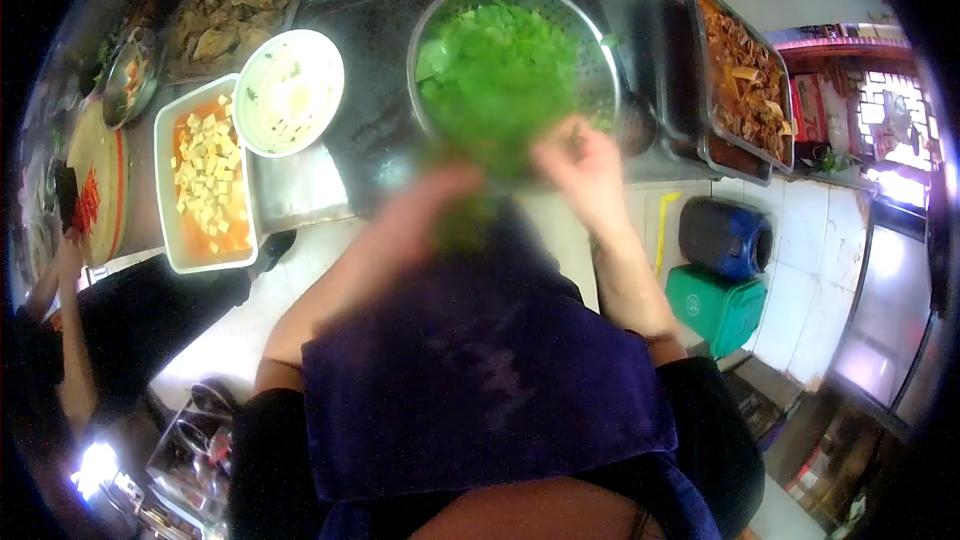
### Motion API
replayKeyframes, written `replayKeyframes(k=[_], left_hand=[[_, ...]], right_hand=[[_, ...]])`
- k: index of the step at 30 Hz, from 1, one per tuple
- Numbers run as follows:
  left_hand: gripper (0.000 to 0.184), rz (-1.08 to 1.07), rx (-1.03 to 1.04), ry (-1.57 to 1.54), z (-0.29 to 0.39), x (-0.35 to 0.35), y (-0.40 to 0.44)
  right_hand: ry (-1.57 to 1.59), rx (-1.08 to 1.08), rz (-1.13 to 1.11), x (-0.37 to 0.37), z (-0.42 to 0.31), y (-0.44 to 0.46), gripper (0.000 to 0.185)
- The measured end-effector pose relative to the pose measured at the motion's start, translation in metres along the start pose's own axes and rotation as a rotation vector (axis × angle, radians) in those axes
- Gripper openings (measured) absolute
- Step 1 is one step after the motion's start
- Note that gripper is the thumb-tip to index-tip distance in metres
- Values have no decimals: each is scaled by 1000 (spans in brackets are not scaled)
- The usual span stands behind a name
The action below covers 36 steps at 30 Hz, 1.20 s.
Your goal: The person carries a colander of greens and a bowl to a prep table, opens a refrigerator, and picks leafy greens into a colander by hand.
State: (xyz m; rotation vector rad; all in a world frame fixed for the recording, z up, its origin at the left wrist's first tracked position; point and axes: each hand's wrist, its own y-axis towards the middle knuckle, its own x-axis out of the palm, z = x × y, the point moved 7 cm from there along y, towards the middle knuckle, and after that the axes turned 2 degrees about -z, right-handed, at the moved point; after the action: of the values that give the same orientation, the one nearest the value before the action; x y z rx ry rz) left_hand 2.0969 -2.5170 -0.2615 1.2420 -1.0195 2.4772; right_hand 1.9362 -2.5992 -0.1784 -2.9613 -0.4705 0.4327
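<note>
A large perforated metal bowl point(595, 35) holds a heap of green leaves point(505, 65) in front of me. My right hand point(582, 162) is at the bowl's near right rim, its fingers pressed together beside the leaves; what they hold, if anything, is too small to make out. Near the bowl's lower left edge is my left hand point(432, 202), smeared by motion. A blurred dark green clump point(465, 225) shows beside its fingers, and I cannot tell whether the hand grips it.
White bowl point(290, 90) overlaps a white tub point(165, 190) of cubed yellow food. At left, a co-worker's hand point(70, 250) is by a round board point(108, 210) with red shreds. A tray point(712, 140) of brown food stands right; a green bin point(712, 308) is below.
</note>
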Motion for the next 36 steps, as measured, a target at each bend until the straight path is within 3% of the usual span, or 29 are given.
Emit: replayKeyframes(k=[1, 3, 5, 6, 9, 10, 11, 13, 14, 15, 17, 19, 21, 26, 29, 33, 34, 35, 36], left_hand=[[32, 17, 12, 36, -3, -5, 2], [33, 37, 53, 101, -4, -11, 5], [32, 35, 126, 149, -1, -13, 6], [30, 29, 170, 168, 2, -13, 6], [26, 116, 200, 248, 14, -11, -11], [25, 163, 134, 178, 18, -10, -19], [25, 147, 160, 171, 22, -11, -25], [24, 115, 211, 157, 29, -11, -38], [22, 57, 179, -91, 27, -12, -39], [21, -1, 143, -337, 25, -11, -40], [19, 37, 148, -349, 28, -10, -45], [18, 99, 142, -384, 28, -12, -48], [17, -80, 149, -425, 31, -3, -49], [15, -83, 159, -417, 34, 2, -55], [18, -34, 111, -342, 33, 0, -46], [33, 45, 113, -113, 35, 12, -29], [35, 24, 123, -104, 36, 19, -23], [37, 1, 131, -95, 37, 25, -18], [38, 41, 127, -88, 35, 26, -16]], right_hand=[[2, -65, 2, 10, -8, -4, 10], [-365, -237, -17, 30, -36, -14, 9], [-216, -262, -83, 43, -41, -21, 7], [-288, -253, -123, 45, -38, -21, 7], [-52, -274, -22, 30, -27, -15, 4], [242, -44, 47, 22, -11, -9, 5], [-88, -142, 76, 11, -12, 1, 2], [-1127, -361, 72, 12, -25, 15, 7], [-1069, -520, 127, 17, -31, 21, 10], [-1010, -541, 112, 25, -31, 27, 9], [-892, -581, 78, 54, -34, 39, 8], [-1020, -498, -11, 78, -9, 61, 7], [-1094, -439, -23, 88, 12, 77, 6], [-865, -321, -57, 69, 17, 74, 11], [-398, -66, -47, 46, 8, 66, 12], [-231, -164, -7, 36, -23, 45, 11], [-296, -240, 3, 37, -27, 37, 11], [-391, -118, -27, 38, -31, 29, 10], [-383, -230, 10, 38, -42, 20, 10]])
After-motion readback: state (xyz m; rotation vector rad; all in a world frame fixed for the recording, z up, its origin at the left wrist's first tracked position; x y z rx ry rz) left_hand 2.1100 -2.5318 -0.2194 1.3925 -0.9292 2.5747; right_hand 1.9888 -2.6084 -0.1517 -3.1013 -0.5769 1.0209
